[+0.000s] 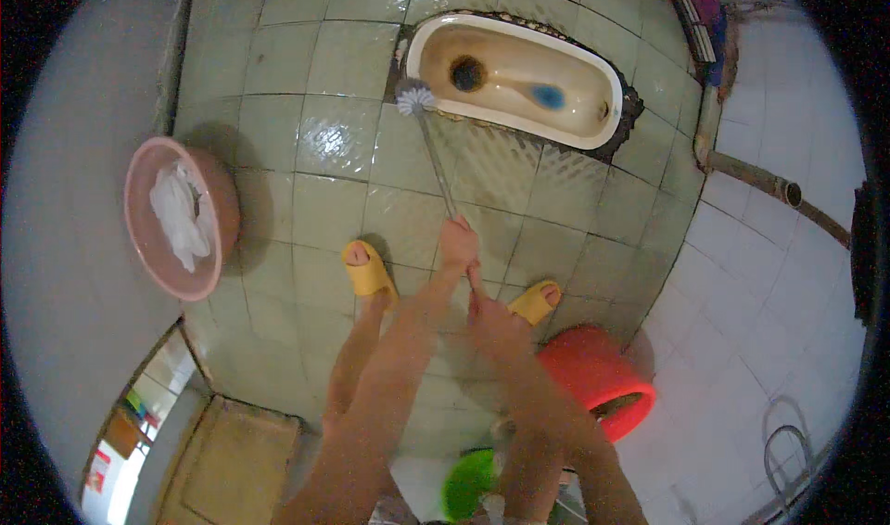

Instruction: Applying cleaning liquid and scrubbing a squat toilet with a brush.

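Note:
My left hand (459, 245) grips the pale handle of a long toilet brush (434, 156). My right hand (495, 323) is closed nearer my body, around the handle's lower end. The brush's round white bristle head lies at the near left rim of a squat toilet (514, 80) set in the tiled floor. Inside the stained bowl are a dark drain hole and a blue patch. Whether the bristles touch the rim or the floor beside it cannot be told.
A pink basin (229, 226) holding white cloth stands at the left wall. At right are a red bucket (591, 358) and a wall pipe (747, 174). Yellow slippers (365, 274) are on my feet. A green container (469, 483) sits below. The green floor tiles (334, 135) look wet.

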`<state>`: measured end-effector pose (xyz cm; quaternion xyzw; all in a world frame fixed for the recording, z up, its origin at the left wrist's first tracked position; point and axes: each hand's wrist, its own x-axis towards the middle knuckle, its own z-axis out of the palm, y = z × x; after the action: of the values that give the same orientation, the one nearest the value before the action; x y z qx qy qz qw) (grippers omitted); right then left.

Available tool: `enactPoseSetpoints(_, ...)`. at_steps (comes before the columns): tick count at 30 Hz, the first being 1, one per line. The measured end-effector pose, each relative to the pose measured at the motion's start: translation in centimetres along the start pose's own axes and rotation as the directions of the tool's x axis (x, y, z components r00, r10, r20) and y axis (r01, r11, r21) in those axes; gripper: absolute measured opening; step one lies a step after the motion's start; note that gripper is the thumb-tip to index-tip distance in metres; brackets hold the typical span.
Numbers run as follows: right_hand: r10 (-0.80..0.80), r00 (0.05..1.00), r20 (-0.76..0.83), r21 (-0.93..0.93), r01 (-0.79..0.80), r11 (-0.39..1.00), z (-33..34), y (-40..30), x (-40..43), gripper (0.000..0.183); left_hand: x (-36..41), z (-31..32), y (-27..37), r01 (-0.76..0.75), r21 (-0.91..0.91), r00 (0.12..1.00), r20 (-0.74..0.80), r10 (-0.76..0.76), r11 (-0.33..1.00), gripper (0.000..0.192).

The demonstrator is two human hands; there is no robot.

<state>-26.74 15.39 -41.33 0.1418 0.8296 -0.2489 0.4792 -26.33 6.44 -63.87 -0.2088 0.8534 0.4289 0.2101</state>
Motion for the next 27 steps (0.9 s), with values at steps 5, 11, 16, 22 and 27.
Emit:
enactPoseSetpoints(5,-0.094,0.996,-0.007,0.055,0.094,0.994,1.0,6.4,1.3,0.055,-1.1,2.9,9.5,0.249,0.225,0.960,0.069,-0.270,0.942,0.038)
enactPoseSetpoints(11,-0.246,0.878,-0.411,0.313,0.389,0.866,1.0,4.1,10.1,0.056,8.1,1.6,11.4,-0.043,0.229,0.998,0.045,0.034,0.972,0.032)
enactPoseSetpoints(16,-0.187,0.879,-0.439,0.257,0.322,0.911,-3.1,7.1,12.7,0.053,10.8,4.3,15.3,-0.106,0.140,0.993,-0.028,0.111,0.984,0.040)
enactPoseSetpoints(22,-0.108,0.850,-0.516,0.331,0.315,0.889,-9.2,14.2,12.9,0.044,9.8,11.1,22.7,-0.077,-0.032,0.977,0.195,0.082,0.997,0.035)
enactPoseSetpoints(27,-0.100,0.831,-0.548,0.340,0.331,0.880,-8.8,21.2,11.7,0.047,5.4,17.1,24.9,0.001,-0.030,0.981,0.193,0.005,1.000,0.033)
